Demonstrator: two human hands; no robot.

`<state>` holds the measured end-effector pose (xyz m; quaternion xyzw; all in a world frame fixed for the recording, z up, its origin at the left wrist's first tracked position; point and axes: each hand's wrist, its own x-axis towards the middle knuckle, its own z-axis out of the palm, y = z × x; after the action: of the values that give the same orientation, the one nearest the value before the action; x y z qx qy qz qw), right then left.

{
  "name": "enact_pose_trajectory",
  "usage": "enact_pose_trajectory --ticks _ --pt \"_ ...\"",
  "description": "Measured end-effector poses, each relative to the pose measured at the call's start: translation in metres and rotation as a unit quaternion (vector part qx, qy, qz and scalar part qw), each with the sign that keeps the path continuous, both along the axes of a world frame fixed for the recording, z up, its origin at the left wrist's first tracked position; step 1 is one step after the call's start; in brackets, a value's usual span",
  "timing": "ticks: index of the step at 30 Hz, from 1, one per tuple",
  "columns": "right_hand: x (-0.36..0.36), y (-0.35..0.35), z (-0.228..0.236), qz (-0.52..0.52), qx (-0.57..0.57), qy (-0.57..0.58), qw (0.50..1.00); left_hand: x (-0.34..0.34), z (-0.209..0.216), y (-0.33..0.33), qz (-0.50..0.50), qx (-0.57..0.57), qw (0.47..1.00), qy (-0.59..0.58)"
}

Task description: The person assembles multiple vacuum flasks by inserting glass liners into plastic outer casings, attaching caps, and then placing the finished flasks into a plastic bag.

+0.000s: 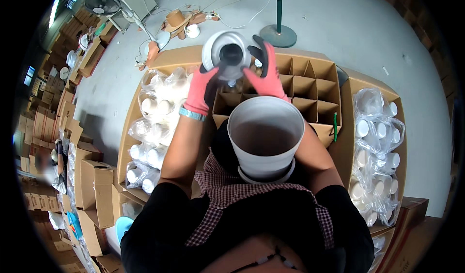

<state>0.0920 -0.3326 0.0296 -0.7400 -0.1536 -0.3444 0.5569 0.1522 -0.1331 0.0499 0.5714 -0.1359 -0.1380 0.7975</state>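
Note:
A pale grey-white round container (211,50), blurred by motion, is held up with its dark round opening facing me. My left hand (199,88), in a pink glove with dark fingers, grips its lower left side, the thumb lying across the front. Close against its right edge is my right hand (270,74), gloved alike; its fingers are spread and its thumb reaches toward the rim. Below the hands, a large grey-white pot (264,165) stands in front of my body on a matching saucer (267,180).
Beneath my hands is a carton with cardboard dividers (323,90); a green stick (335,127) stands at its right. Cartons of plastic-wrapped white containers flank it left (157,108) and right (380,128). Beyond are a green stand base (278,36), a fan (102,4) and loose cables. Another person stands far left.

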Motion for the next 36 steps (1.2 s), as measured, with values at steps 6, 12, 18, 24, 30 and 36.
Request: enact_pose_trajectory --ticks 6,12,18,24,30,36 --pt "0.016 -0.012 -0.078 -0.168 -0.276 0.262 0.909 -0.024 -0.076 -0.019 0.057 0.034 0.997 -0.043" --pt "0.028 0.01 -0.09 -0.142 -0.254 0.061 0.955 -0.02 -0.096 -0.017 0.111 0.087 0.987 -0.082" --pt "0.04 0.037 -0.083 -0.089 -0.111 0.06 0.988 -0.001 -0.131 0.007 0.161 0.156 0.966 -0.129" --pt "0.123 0.011 -0.117 -0.095 -0.176 0.305 0.931 -0.005 -0.123 0.051 0.245 0.072 0.964 -0.079" --pt "0.167 0.042 -0.209 0.013 -0.54 0.304 0.785 -0.011 -0.11 0.092 0.105 -0.284 0.925 0.229" --pt "0.152 0.031 -0.094 0.013 -0.458 0.258 0.851 -0.046 -0.119 0.093 0.046 -0.334 0.906 0.254"
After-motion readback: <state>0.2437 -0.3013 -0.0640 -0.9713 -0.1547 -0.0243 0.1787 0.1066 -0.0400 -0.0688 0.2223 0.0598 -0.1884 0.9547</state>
